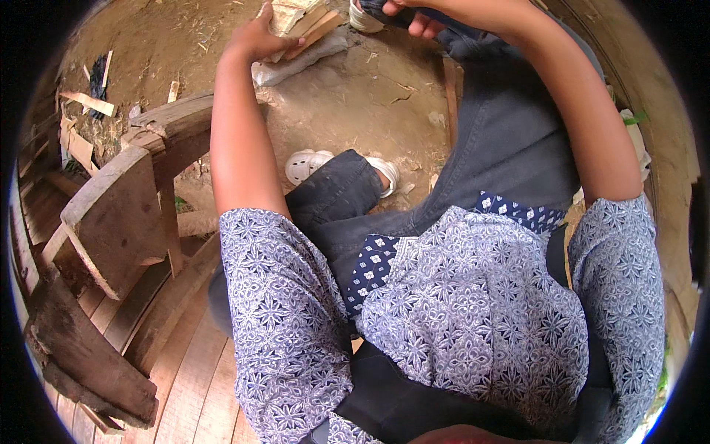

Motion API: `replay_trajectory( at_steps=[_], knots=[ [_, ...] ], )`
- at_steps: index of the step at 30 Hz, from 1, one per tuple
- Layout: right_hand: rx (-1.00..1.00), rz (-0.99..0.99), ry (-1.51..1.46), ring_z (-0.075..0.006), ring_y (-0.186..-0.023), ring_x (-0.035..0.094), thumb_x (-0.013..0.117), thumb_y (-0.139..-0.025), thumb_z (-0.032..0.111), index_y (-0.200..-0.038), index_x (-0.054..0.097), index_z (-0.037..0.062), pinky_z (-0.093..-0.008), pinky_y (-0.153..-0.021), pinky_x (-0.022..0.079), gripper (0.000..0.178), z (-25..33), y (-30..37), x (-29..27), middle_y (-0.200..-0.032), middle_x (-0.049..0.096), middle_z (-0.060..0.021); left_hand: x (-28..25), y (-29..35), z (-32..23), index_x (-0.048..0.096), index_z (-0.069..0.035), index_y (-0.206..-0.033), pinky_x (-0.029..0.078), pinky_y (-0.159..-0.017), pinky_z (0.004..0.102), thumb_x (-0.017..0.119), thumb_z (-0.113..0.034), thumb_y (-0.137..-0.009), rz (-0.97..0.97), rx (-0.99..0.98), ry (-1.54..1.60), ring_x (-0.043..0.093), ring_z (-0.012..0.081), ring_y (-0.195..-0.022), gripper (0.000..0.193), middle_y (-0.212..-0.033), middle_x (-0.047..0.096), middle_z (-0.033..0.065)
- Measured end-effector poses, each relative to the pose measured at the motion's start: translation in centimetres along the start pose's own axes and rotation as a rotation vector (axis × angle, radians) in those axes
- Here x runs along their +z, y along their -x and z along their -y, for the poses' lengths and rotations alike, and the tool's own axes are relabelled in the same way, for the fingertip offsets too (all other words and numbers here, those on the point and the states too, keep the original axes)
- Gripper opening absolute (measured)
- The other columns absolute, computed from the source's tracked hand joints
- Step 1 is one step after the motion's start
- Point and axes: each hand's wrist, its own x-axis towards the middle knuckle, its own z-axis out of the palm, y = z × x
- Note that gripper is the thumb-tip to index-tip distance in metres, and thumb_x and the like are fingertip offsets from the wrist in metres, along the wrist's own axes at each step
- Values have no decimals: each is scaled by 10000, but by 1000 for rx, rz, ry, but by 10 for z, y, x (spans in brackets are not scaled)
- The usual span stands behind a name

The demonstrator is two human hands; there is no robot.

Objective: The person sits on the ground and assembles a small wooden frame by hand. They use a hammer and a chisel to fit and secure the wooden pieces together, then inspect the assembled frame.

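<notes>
Near the top edge, my left hand (255, 38) is closed on a bundle of pale wooden strips (319, 31), its thumb lying across the strips. The bundle rests over a greyish plastic wrapping (296, 64) on the dirt ground. My right hand (424, 27) is farther right, beside my dark trouser leg and partly cut off by the top edge. Its fingers are curled, and what they hold, if anything, cannot be made out. A white clog (365, 18) lies between the two hands, on a foot at the end of the dark trouser leg.
A rough wooden frame with a thick board (111, 214) stands close on my left, above a slatted wood floor (188, 377). Broken wood scraps (87, 102) and a black plastic piece (97, 83) litter the dirt at far left. Another white clog (305, 166) is below my arms.
</notes>
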Motion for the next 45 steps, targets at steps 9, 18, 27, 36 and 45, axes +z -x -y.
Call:
replay_trajectory(
  at_steps=[9, 18, 27, 36, 45],
  knots=[
    [-44, 73, 1, -166, -798, 654, 506, -974, 73, -1388, 438, -69, -304, -725, 568, 443, 8, 5, 6, -1078, 625, -117, -10, -16, 40, 414, -84, -1493, 373, -1119, 427, 859, -500, -663, 251, 101, 633, 489, 331, -1335, 1029, -1440, 527, 188],
    [101, 121, 143, -134, -704, 624, 486, -1021, 185, -1417, 439, -14, -283, -609, 539, 445, 13, 9, 15, -1094, 623, -103, 5, -28, 47, 373, -138, -1539, 362, -1129, 383, 873, -467, -681, 129, 74, 287, 492, 285, -1342, 1046, -1447, 532, 161],
    [4, 113, 105, -147, -669, 645, 475, -1015, 172, -1394, 468, -22, -291, -521, 556, 426, 8, -2, 27, -996, 644, -116, 2, -28, 44, 309, -122, -1563, 384, -1113, 394, 878, -489, -660, 170, 105, 294, 494, 305, -1344, 1129, -1452, 514, 201],
    [-53, 100, 116, -150, -626, 635, 475, -998, 147, -1394, 491, -3, -292, -502, 547, 423, -3, -11, 26, -889, 651, -113, -27, -3, 13, 331, -83, -1539, 380, -1119, 385, 853, -461, -686, 235, 78, 297, 468, 327, -1363, 1069, -1458, 504, 220],
    [-10, 71, 182, -146, -613, 626, 472, -998, 148, -1400, 497, 2, -305, -544, 550, 428, -12, -23, 30, -840, 654, -107, -23, -3, 14, 298, -107, -1557, 359, -1137, 383, 856, -478, -665, 241, 62, 263, 442, 340, -1387, 1116, -1474, 479, 236]
  ],
)
